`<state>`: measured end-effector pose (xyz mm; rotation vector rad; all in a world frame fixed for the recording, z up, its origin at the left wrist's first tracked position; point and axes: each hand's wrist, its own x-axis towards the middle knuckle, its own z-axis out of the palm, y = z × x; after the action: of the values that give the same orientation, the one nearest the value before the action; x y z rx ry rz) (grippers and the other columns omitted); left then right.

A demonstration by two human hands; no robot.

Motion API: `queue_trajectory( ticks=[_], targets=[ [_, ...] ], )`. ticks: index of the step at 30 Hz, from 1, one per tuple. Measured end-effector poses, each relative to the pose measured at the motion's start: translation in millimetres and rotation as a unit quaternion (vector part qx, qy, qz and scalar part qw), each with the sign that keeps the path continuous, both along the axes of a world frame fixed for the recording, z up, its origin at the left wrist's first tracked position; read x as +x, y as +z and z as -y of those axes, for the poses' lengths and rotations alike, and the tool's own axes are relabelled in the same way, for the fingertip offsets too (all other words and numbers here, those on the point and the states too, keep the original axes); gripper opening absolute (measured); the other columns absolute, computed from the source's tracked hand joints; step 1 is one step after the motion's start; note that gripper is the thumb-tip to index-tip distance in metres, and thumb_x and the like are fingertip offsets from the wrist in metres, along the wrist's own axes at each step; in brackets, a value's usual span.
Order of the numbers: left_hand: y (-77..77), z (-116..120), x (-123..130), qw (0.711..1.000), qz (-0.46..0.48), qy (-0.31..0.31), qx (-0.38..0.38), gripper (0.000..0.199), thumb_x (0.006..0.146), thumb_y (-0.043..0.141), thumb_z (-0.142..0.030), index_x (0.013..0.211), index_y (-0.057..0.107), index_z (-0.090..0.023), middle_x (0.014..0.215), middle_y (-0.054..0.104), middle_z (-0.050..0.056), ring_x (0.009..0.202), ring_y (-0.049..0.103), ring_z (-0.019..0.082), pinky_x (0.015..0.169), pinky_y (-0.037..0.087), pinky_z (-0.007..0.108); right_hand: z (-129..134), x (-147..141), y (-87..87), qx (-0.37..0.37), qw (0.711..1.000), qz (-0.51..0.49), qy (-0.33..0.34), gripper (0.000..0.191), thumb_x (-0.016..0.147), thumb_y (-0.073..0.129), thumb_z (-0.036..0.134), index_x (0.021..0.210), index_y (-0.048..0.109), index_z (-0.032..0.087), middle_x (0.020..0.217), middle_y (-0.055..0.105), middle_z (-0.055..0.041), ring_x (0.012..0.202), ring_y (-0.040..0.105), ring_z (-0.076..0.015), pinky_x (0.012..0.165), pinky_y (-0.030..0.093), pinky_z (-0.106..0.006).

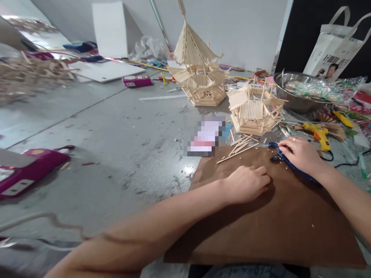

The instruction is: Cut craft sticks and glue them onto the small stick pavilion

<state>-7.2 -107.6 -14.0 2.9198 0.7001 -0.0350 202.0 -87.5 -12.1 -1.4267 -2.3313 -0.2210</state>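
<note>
My right hand (pixel 300 153) is closed around the upper part of a dark blue tool (pixel 298 170) with handles, at the right of a brown board (pixel 261 224). Over the middle of the board is my left hand (pixel 247 183), its fingers curled downward; whatever they hold, if anything, is hidden. Loose thin wooden sticks (pixel 239 148) lie in a small pile beyond my left hand. Behind them stands a small stick-built pavilion (pixel 253 110) with short upright posts. A taller one with a pointed roof (pixel 199 73) is further back.
A blurred phone-like rectangle (pixel 205 135) lies left of the sticks. To the right are a yellow glue gun (pixel 319 135) with a cable, a metal bowl (pixel 298 102) of bagged sticks and a white bag (pixel 333 50). Purple power strips (pixel 31 168) lie on the left.
</note>
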Motion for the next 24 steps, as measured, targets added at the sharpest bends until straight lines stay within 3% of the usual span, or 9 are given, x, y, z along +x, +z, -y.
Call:
queue_trajectory(
  ticks=[6, 11, 13, 18, 21, 24],
  targets=[
    [-3.7, 1.5, -0.2, 1.000, 0.014, -0.008, 0.011, 0.022, 0.084, 0.041, -0.033, 0.090, 0.058, -0.019, 0.091, 0.058, 0.004, 0.072, 0.060, 0.017, 0.047, 0.043, 0.024, -21.5, -51.8, 1.1, -0.036, 0.983, 0.165, 0.067, 0.020, 0.081, 0.042, 0.013, 0.089, 0.060, 0.017, 0.093, 0.065, -0.0057, 0.086, 0.055, -0.0202, 0.071, 0.038, -0.032],
    [-4.3, -1.0, -2.1, 0.998, 0.042, -0.010, 0.040, 0.025, 0.085, 0.038, -0.029, 0.079, 0.059, -0.017, 0.081, 0.060, 0.004, 0.068, 0.058, 0.015, 0.054, 0.044, 0.025, -38.7, -77.6, -9.1, -0.045, 0.969, 0.234, 0.069, 0.022, 0.081, 0.040, 0.009, 0.083, 0.061, 0.014, 0.085, 0.065, -0.0085, 0.084, 0.054, -0.0204, 0.071, 0.036, -0.031],
    [-1.3, -6.5, -4.8, 0.993, 0.084, 0.034, 0.071, 0.028, 0.086, 0.035, -0.026, 0.076, 0.059, -0.016, 0.080, 0.061, 0.005, 0.071, 0.056, 0.015, 0.062, 0.044, 0.026, -41.7, -79.1, -12.7, -0.042, 0.969, 0.235, 0.069, 0.020, 0.081, 0.042, 0.010, 0.082, 0.061, 0.014, 0.083, 0.064, -0.0093, 0.083, 0.054, -0.0208, 0.070, 0.036, -0.031],
    [5.0, -33.1, -16.2, 0.954, 0.118, 0.234, 0.146, 0.026, 0.085, 0.036, -0.028, 0.085, 0.059, -0.016, 0.088, 0.061, 0.008, 0.083, 0.053, 0.020, 0.068, 0.043, 0.031, -37.5, -75.7, -10.8, -0.026, 0.968, 0.237, 0.075, 0.022, 0.084, 0.037, 0.014, 0.086, 0.059, 0.013, 0.084, 0.063, -0.0097, 0.082, 0.053, -0.0208, 0.071, 0.035, -0.031],
    [2.6, -46.8, -22.1, 0.949, 0.094, 0.261, 0.149, 0.022, 0.083, 0.039, -0.026, 0.090, 0.058, -0.016, 0.090, 0.062, 0.009, 0.086, 0.053, 0.022, 0.072, 0.041, 0.033, -34.7, -72.7, -3.5, 0.003, 0.965, 0.247, 0.084, 0.023, 0.084, 0.035, 0.012, 0.087, 0.058, 0.012, 0.083, 0.062, -0.0097, 0.081, 0.053, -0.0215, 0.073, 0.034, -0.033],
    [0.0, -52.6, -24.8, 0.958, 0.058, 0.266, 0.089, 0.021, 0.082, 0.039, -0.024, 0.082, 0.059, -0.018, 0.076, 0.063, 0.007, 0.070, 0.057, 0.020, 0.062, 0.040, 0.030, -36.1, -69.1, 3.8, 0.071, 0.962, 0.244, 0.096, 0.022, 0.083, 0.036, 0.011, 0.084, 0.057, 0.013, 0.081, 0.062, -0.0091, 0.080, 0.052, -0.0213, 0.072, 0.035, -0.034]
  ],
)
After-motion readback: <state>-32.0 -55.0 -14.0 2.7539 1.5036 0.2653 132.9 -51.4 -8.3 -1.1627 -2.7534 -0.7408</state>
